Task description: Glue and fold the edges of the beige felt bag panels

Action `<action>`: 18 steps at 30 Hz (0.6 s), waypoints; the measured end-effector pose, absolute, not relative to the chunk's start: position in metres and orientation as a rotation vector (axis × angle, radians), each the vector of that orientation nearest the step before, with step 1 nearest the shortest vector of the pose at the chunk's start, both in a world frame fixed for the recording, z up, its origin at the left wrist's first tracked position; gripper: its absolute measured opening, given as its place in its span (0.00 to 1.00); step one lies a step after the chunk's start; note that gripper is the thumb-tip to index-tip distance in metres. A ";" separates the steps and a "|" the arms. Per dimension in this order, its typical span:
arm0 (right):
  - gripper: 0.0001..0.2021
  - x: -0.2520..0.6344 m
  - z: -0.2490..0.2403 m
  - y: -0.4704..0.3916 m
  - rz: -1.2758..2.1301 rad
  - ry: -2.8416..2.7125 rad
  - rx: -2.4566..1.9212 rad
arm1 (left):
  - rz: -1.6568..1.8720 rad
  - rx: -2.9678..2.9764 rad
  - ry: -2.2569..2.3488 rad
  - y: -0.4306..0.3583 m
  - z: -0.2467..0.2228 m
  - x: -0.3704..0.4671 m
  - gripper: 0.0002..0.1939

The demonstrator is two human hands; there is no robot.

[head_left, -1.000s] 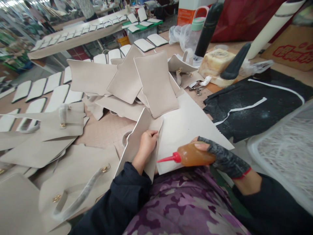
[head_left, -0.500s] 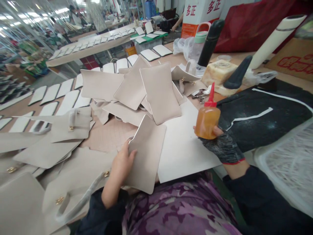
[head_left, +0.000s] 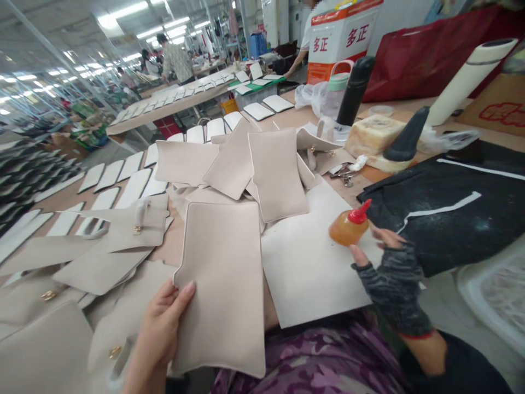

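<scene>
My left hand (head_left: 170,314) pinches the left edge of a beige leather panel (head_left: 223,284) between thumb and fingers. The panel is raised, its face toward me and its edge pale. On my right hand (head_left: 385,268) is a grey fingerless glove with a red cuff. Its bare thumb and fingers are apart beside a glue bottle (head_left: 346,229). This bottle, amber with a red nozzle, leans over the white board (head_left: 311,273), nozzle pointing up and right. The thumb tip is close to its base; whether they touch I cannot tell. More beige panels (head_left: 276,175) lie heaped beyond.
Beige bag pieces with gold hardware (head_left: 137,224) are piled at left. White dark-edged panels (head_left: 133,189) lie in rows behind. At right stand a black flask (head_left: 356,90), a cream flask (head_left: 467,82), a yellowish block (head_left: 373,134) and a plastic tub (head_left: 471,284). Co-workers (head_left: 176,60) are farther off.
The beige panel has been lifted and turned more toward me by my left hand. The glue bottle has gone from upright in my right hand to tilted over the board, and those fingers have spread.
</scene>
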State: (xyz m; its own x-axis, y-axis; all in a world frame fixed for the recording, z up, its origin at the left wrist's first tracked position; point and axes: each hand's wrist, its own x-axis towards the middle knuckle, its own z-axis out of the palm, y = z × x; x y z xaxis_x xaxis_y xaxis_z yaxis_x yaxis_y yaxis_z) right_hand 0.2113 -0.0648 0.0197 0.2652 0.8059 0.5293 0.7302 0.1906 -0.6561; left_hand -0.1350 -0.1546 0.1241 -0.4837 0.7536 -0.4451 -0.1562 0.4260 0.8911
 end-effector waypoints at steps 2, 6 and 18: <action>0.17 0.174 0.038 -0.079 0.528 -1.494 -1.434 | 1.255 0.544 1.700 -0.150 0.117 -0.127 0.27; 0.13 0.107 0.055 -0.080 1.135 -1.539 -1.207 | 1.249 0.686 1.695 -0.145 0.098 -0.108 0.25; 0.16 0.095 0.059 -0.047 0.718 -1.743 -1.194 | 1.238 1.004 1.943 -0.160 0.076 -0.095 0.28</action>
